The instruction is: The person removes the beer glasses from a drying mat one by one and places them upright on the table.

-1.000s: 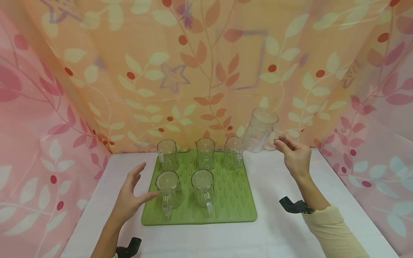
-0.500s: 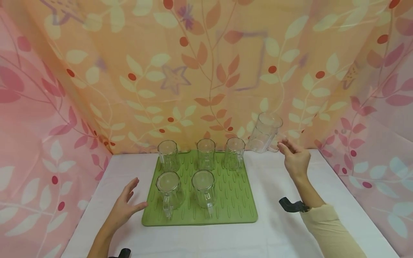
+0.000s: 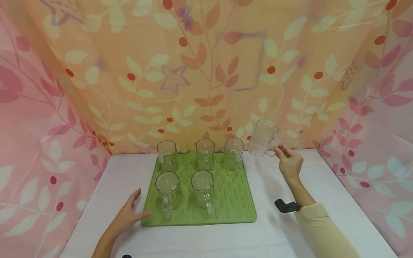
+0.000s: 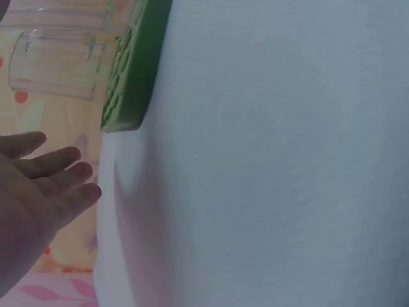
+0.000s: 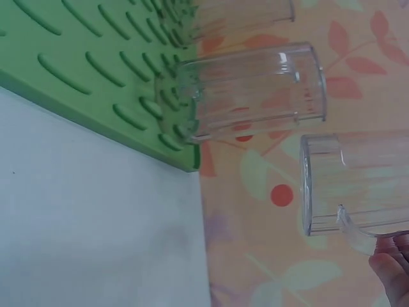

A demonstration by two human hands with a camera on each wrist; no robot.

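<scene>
My right hand [image 3: 290, 165] grips the handle of a clear glass mug [image 3: 262, 139], which tilts in the air just beyond the back right corner of a green ridged mat [image 3: 233, 204]. In the right wrist view, part of this held mug [image 5: 358, 182] and the fingertips [image 5: 391, 272] on its handle show. My left hand [image 3: 124, 216] hovers with spread fingers by the mat's front left edge, holding nothing. Several clear mugs stand on the mat; the front left mug [image 3: 169, 191] is nearest to that hand.
The other front mug [image 3: 203, 190] stands mid-mat. Behind it are a left mug [image 3: 167, 157], a middle mug [image 3: 205, 156] and a right mug [image 3: 233, 156]. A white-covered table [image 3: 200, 240] bears the mat. Leaf-patterned cloth [image 3: 142, 107] closes off the back and sides.
My left hand has drawn back from the front left mug toward the table's near edge. My right hand has lowered the held mug a little.
</scene>
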